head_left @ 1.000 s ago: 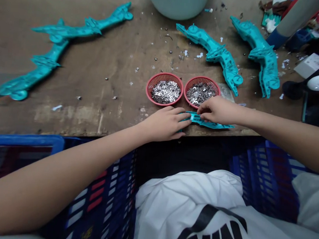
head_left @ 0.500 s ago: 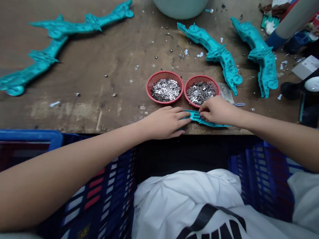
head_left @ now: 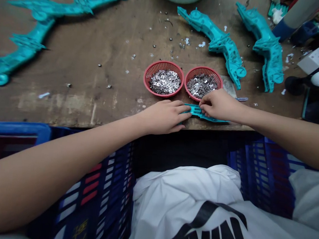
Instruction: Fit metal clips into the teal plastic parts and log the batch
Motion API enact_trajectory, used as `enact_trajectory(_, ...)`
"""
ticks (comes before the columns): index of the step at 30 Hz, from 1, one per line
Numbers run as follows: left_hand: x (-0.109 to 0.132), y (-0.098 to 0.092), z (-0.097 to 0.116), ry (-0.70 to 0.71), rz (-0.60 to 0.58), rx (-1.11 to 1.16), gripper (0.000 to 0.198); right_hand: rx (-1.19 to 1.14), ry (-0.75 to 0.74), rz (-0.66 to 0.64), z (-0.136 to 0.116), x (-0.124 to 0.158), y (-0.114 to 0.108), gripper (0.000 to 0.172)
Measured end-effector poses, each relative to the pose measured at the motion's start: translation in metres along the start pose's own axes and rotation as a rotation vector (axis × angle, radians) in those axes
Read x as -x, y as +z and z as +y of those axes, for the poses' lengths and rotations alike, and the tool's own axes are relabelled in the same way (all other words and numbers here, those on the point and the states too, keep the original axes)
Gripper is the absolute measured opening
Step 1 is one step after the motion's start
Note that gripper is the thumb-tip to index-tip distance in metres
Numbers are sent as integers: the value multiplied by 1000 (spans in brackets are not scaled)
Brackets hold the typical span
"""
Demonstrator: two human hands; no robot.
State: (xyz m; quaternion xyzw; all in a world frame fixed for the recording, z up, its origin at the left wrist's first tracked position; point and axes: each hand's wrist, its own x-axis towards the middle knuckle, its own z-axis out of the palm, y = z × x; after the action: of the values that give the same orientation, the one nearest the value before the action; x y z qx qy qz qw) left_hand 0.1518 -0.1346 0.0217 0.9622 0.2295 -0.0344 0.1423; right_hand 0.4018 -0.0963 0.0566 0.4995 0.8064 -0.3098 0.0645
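1. the teal plastic piece (head_left: pixel 195 110) lies near the front edge of the wooden surface (head_left: pixel 77 56), its middle and a strip of its right part showing between and below the two hands.
2. the left hand (head_left: pixel 167 116) lies over the piece's left end, palm down, fingers partly spread and resting on it (how firmly they grip is hidden).
3. the right hand (head_left: pixel 221 105) bends over the piece's right part, thumb and fingertips drawn close together at it; i cannot tell whether a small part sits between them.
4. just beyond the piece, a left red basket (head_left: pixel 164 65) and a right red basket (head_left: pixel 204 71) stand side by side, each holding a heap of small metal parts; the right hand is just beside the right one.
5. farther right, two curved teal assemblies (head_left: pixel 218 40) lie apart from each other.
6. at far left lies a long branched teal assembly (head_left: pixel 65 9).
7. loose bits are scattered about the surface.
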Motion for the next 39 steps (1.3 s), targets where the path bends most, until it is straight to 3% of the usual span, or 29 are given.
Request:
enact_trajectory(10,1,1,0,-1,21,26,49,170,-33,22,-7,4,8,25)
enact_trajectory(15,1,-4,-4,1,45,34,40,396,-50,0,-16,9,9,28)
enact_trajectory(17,2,-6,-13,-107,149,57,38,461,-88,-38,-20,11,8,30)
enact_trajectory(20,5,-7,-35,-413,279,80,41,473,-158,-96,-24,13,2,29)
enact_trajectory(24,10,-7,-62,-628,148,179,40,432,-193,-54,-23,14,-7,31)
enact_trajectory(26,11,-9,-68,-702,147,275,36,420,-210,-38,-20,14,-10,32)
enact_trajectory(32,13,-14,-69,-848,333,443,30,437,-209,-46,-11,7,-11,33)
enact_trajectory(39,7,-13,-57,-759,656,811,16,457,-318,101,-5,7,-6,36)
